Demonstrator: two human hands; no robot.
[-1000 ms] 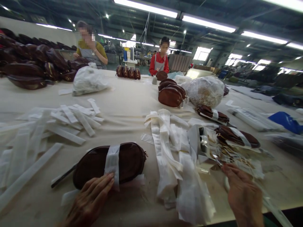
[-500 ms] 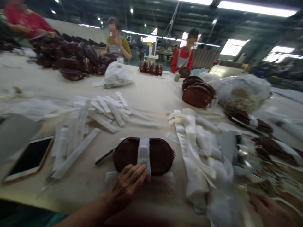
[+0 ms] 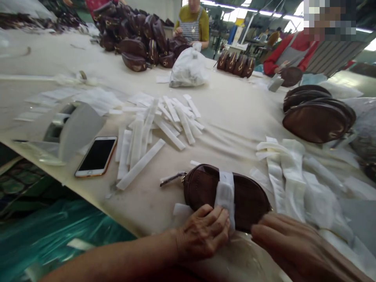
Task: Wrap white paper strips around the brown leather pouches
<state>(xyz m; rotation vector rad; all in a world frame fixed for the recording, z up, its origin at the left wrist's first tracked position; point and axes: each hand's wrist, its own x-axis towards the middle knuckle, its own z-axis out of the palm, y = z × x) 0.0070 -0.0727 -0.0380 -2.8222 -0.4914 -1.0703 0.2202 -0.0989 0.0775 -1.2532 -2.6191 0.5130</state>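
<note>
A brown oval zip pouch lies in front of me on the cream table, with a white foam strip wrapped across its middle. My left hand rests at the pouch's near edge, fingers curled and pressed on the lower end of the strip. Coming in from the right, my right hand lies with fingers stretched flat toward the pouch's near right edge; nothing shows in it.
Loose white strips are scattered in the middle, and a second heap lies right of the pouch. A phone and a tape dispenser sit near the left table edge. Stacked brown pouches stand at right, bags are piled far back, and two seated people work across the table.
The view swung left and down, revealing the phone and dispenser. My right hand left the pile at right and came beside the pouch. My left hand stayed on the strip.
</note>
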